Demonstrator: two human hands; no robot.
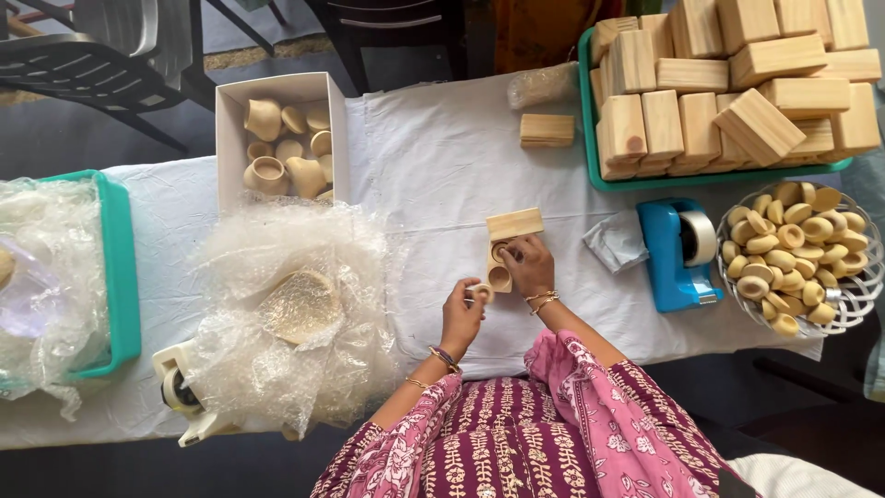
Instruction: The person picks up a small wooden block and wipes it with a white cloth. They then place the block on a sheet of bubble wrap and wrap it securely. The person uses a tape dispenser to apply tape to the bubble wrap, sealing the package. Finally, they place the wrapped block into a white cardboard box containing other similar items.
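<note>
A small wooden box (pixel 505 242) with round holes lies on the white cloth in front of me, its sliding lid (pixel 514 224) pushed toward the far end. My right hand (pixel 528 266) rests on the box, fingers pressing a small round wooden piece into a hole. My left hand (pixel 463 314) is just left of the box and pinches a small wooden ring (pixel 479 292).
White cardboard box (pixel 231 138) of small wooden cups at far left. Bubble wrap pile (pixel 295 314) with a tape dispenser beside it. Green tray (pixel 590 148) of stacked wooden blocks, blue tape dispenser (pixel 678 254), wire basket (pixel 862 295) of wooden rings at right.
</note>
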